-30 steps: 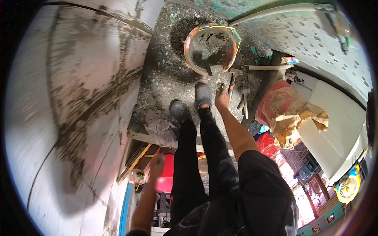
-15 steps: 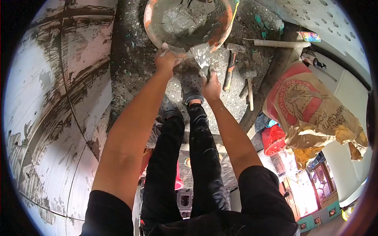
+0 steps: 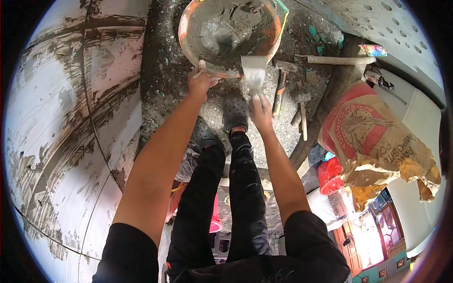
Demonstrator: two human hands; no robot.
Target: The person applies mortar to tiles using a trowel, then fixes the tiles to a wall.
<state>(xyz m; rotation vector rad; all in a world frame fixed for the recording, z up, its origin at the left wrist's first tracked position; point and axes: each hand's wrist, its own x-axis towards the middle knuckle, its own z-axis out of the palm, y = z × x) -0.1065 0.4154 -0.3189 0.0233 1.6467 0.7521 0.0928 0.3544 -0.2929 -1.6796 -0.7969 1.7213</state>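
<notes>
A pale wall (image 3: 61,155) with dark smears and streaks fills the left side. The floor (image 3: 163,52), grey and gritty, runs along beside it. On the right, a paper bag (image 3: 361,122) with red print slants down, its mouth torn and crumpled. The basin (image 3: 186,35), orange and caked with grey, sits on the floor at the top of the view, ahead of the person's feet; wet grey mortar (image 3: 245,23) lies inside it. Two dark clogs (image 3: 235,113) with holes stand on the floor just short of the basin, the right one nearer to it. A pale pipe (image 3: 342,60) lies to the right, above the bag. Below the bag's left edge is a red basket (image 3: 330,174).

The left hand (image 3: 200,86) grasps the basin's near rim, thumb uppermost. The right hand (image 3: 261,112) is closed around the handle of the scraper (image 3: 255,70), whose broad blade points away from the person and overlaps the near rim; whether the two touch, I cannot tell. Just right of that hand lies a hammer (image 3: 280,92) with an orange and black handle, and beside it a smaller mallet (image 3: 303,118). A bright packet (image 3: 373,50) lies by the pipe's far end.
</notes>
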